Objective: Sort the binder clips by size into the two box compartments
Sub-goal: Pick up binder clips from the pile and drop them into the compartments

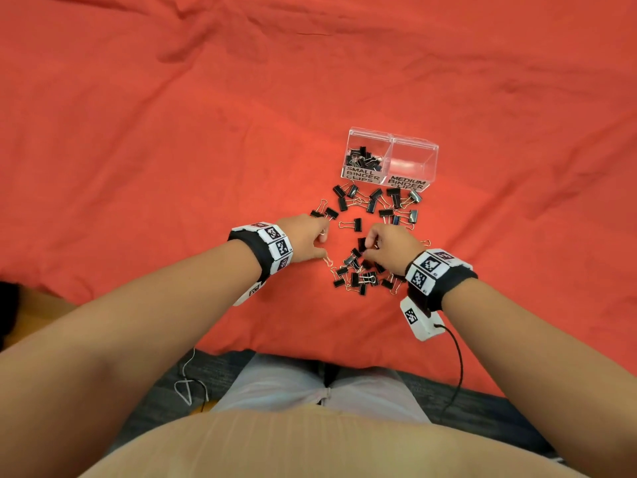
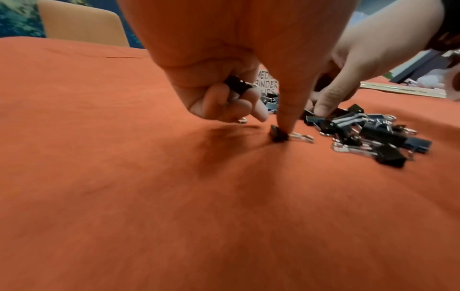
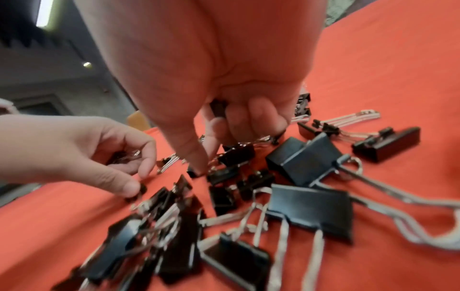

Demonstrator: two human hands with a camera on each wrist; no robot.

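Observation:
Black binder clips (image 1: 358, 270) lie scattered on the red cloth between my hands and the clear two-compartment box (image 1: 391, 160). Its left compartment, labelled small, holds several clips (image 1: 363, 158); the right one, labelled medium, looks empty. My left hand (image 1: 306, 238) has its fingers curled round a small black clip (image 2: 236, 85), and its thumb tip presses another small clip (image 2: 278, 135) on the cloth. My right hand (image 1: 387, 244) hovers over the pile with a black clip (image 3: 219, 108) held in its curled fingers, thumb and forefinger reaching down among the clips (image 3: 224, 173).
The red cloth (image 1: 172, 150) covers the whole table, wrinkled at the far side. More medium clips (image 1: 393, 201) lie just in front of the box. A white sensor unit with a black cable (image 1: 422, 320) hangs below my right wrist. My lap is at the near edge.

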